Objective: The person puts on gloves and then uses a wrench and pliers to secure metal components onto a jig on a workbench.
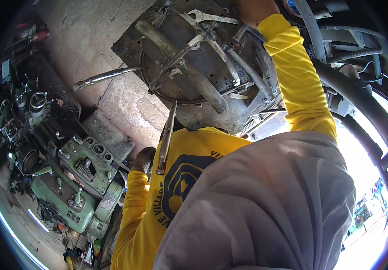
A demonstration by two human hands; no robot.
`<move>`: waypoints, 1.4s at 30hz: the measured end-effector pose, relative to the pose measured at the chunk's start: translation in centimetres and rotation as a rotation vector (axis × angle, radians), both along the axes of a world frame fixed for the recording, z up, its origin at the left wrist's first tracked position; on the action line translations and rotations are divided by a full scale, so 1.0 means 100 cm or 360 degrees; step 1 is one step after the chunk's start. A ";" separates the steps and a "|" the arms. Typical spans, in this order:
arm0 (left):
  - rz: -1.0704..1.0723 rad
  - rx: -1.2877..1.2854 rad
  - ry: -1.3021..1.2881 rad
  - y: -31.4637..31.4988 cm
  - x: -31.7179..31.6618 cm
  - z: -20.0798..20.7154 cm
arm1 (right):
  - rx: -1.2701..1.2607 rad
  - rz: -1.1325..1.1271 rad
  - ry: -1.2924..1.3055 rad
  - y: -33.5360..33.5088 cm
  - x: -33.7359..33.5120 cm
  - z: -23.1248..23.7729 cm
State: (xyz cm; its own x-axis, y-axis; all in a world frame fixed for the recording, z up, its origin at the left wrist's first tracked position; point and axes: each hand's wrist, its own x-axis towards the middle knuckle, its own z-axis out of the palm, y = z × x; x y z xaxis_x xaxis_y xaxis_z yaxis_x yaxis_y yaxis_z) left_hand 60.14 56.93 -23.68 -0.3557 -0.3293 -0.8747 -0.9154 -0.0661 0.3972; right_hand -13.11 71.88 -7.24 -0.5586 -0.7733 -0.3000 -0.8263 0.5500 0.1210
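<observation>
My right hand (253, 10) reaches to the far edge of a dark, drilled metal table (131, 42), partly cut off by the frame's top. An open-end wrench (216, 18) lies on the table, its shaft running up to that hand; the fingers are hidden, so a grip cannot be made out. Near the hand is a metal puller with curved arms (223, 58), lying across a thick round bar (203, 87). Low at the left, my left hand (143, 158) is in shadow beside the yellow shirt, fingers unclear. Two shiny long handles (108, 77) jut over the table's near and left edges.
A green lathe (65, 198) with levers and handwheels stands along the left. A metal rod (250, 72) lies at the table's right side. Thick dark pipes and hoses (356, 90) crowd the right. Grey cloth (257, 202) covers the near foreground.
</observation>
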 end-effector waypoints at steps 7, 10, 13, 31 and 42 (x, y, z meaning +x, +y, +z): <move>-0.0150 -0.0056 -0.0014 -0.001 0.002 -0.001 | -0.0184 0.0016 -0.0131 -0.010 -0.002 -0.006; 0.0004 -0.0018 0.0030 -0.002 -0.006 -0.001 | -0.0144 0.0054 -0.0243 -0.011 -0.005 -0.002; 0.0509 0.0556 -0.0081 -0.012 -0.005 -0.004 | -0.0111 0.0010 -0.0216 -0.011 -0.003 0.003; 0.0281 -0.0028 -0.0016 0.009 -0.043 0.041 | -0.0627 0.0338 -0.1929 -0.021 0.084 0.035; 0.0242 -0.0045 -0.0041 0.012 -0.017 0.024 | -0.0345 0.0251 -0.1619 -0.030 0.093 0.041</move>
